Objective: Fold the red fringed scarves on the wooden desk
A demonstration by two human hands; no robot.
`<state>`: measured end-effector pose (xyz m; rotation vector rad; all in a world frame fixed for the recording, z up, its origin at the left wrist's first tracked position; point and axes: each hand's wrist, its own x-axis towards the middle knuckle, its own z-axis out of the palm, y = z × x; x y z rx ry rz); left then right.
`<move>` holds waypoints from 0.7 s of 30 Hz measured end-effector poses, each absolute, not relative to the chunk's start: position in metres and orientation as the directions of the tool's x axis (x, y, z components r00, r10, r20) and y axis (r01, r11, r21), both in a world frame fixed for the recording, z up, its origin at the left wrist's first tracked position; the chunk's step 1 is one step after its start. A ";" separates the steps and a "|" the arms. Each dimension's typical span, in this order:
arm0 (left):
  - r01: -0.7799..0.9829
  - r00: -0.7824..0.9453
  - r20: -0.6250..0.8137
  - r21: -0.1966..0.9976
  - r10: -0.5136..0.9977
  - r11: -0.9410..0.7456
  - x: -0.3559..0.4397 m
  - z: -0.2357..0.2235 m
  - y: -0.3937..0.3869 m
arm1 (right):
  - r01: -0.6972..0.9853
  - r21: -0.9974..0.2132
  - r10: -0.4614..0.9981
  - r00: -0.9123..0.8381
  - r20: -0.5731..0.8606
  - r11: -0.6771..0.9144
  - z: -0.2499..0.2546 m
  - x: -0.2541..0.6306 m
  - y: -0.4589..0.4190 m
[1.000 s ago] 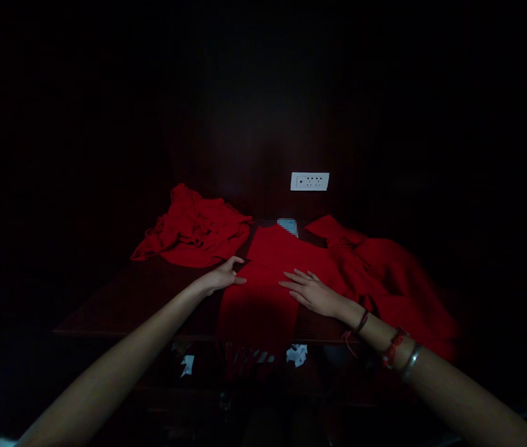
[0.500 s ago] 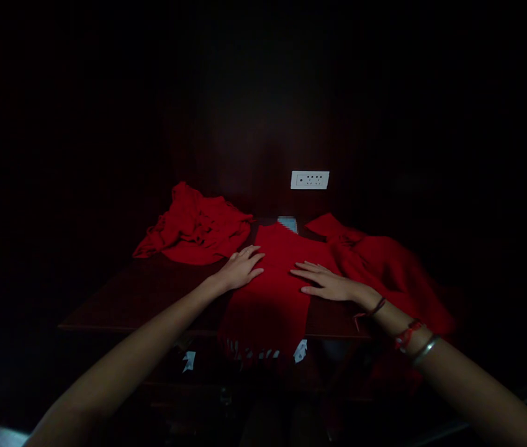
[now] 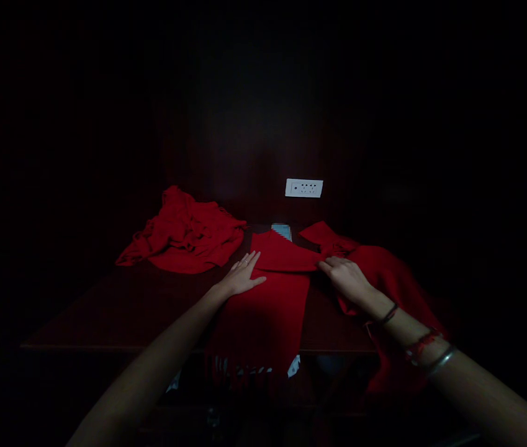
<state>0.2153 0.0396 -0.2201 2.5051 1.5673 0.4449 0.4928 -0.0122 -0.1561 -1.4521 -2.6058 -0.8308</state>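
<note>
A red fringed scarf (image 3: 267, 316) lies along the dark table, its fringe hanging past the front edge. Toward the back the cloth turns to the right and forms a raised fold. My left hand (image 3: 241, 276) rests flat on the scarf's left edge, fingers spread, with a ring on one finger. On the right, my right hand (image 3: 344, 277) pinches the edge of the fold, its fingers closed on the cloth. Beyond that hand, more red cloth (image 3: 384, 267) is bunched and drapes toward the front edge; dim light hides where it ends.
A crumpled heap of red fringed cloth (image 3: 189, 233) sits at the back left of the table (image 3: 118, 310). A white wall socket (image 3: 304, 188) is above the table's back edge. Behind the scarf lies a small pale blue item (image 3: 282, 231). The surroundings are very dark.
My right hand has gone from lying flat on the scarf to gripping its edge farther right, and a fold has risen there. My left hand stays on the left edge.
</note>
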 end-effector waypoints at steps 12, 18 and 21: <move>0.818 0.281 0.336 0.406 0.899 -0.408 0.221 -0.222 0.051 | 0.723 0.401 0.698 -0.675 0.238 0.562 -0.186 0.496 -0.007; 0.850 0.189 0.283 0.433 0.940 -0.302 0.229 -0.217 0.059 | 0.661 0.444 0.661 -0.728 0.184 0.604 -0.176 0.478 0.005; 0.891 0.149 0.275 0.378 0.950 -0.249 0.224 -0.220 0.063 | 0.644 0.457 0.653 -0.739 0.165 0.613 -0.165 0.486 0.003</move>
